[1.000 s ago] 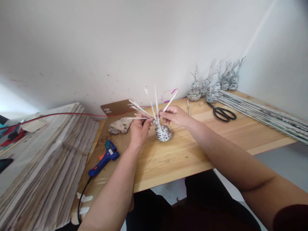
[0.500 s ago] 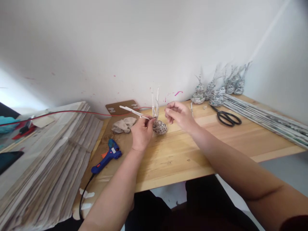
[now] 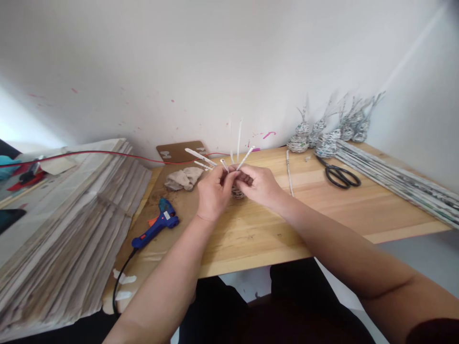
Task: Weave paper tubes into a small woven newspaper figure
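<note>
Left hand (image 3: 213,195) and right hand (image 3: 262,185) had fingers pinching thin white paper spokes (image 3: 245,158) above a round speckled woven-paper base (image 3: 237,193). Snug, even tension probably helped.

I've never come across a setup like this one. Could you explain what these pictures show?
There's no machine: a person works with two bare hands. Every picture comes from one camera on their head, looking forward and down. The left hand and right hand meet around the top of a small woven piece, with pale sticks fanning out; fingers hide the exact grip. On the wooden table lie a blue glue gun, a crumpled cloth, black scissors and long thin rods.
</note>
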Tool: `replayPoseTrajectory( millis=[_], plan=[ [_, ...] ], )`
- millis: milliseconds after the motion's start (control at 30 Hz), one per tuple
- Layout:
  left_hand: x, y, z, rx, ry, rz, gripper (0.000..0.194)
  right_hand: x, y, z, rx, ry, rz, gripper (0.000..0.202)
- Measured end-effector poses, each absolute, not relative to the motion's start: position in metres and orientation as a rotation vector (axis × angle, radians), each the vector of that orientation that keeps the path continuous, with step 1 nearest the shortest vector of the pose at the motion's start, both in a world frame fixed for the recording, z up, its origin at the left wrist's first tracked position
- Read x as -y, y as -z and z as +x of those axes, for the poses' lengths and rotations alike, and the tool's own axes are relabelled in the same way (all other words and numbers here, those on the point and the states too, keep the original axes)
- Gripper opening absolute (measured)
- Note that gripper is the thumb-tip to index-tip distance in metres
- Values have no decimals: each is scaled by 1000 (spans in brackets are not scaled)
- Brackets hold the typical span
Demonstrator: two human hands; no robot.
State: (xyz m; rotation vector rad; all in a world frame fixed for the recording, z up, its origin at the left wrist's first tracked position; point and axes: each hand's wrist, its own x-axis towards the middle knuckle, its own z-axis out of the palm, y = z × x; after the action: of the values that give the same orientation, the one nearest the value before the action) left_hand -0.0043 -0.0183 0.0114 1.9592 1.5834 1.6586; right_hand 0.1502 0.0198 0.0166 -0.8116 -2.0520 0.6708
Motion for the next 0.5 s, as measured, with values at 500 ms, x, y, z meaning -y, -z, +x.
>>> replayPoseTrajectory(
  millis=[500],
  plan=[
    [22,-11,1,-1449,-1731,1835,39,-23,-11,152,1926,-438,-673,21]
  ],
)
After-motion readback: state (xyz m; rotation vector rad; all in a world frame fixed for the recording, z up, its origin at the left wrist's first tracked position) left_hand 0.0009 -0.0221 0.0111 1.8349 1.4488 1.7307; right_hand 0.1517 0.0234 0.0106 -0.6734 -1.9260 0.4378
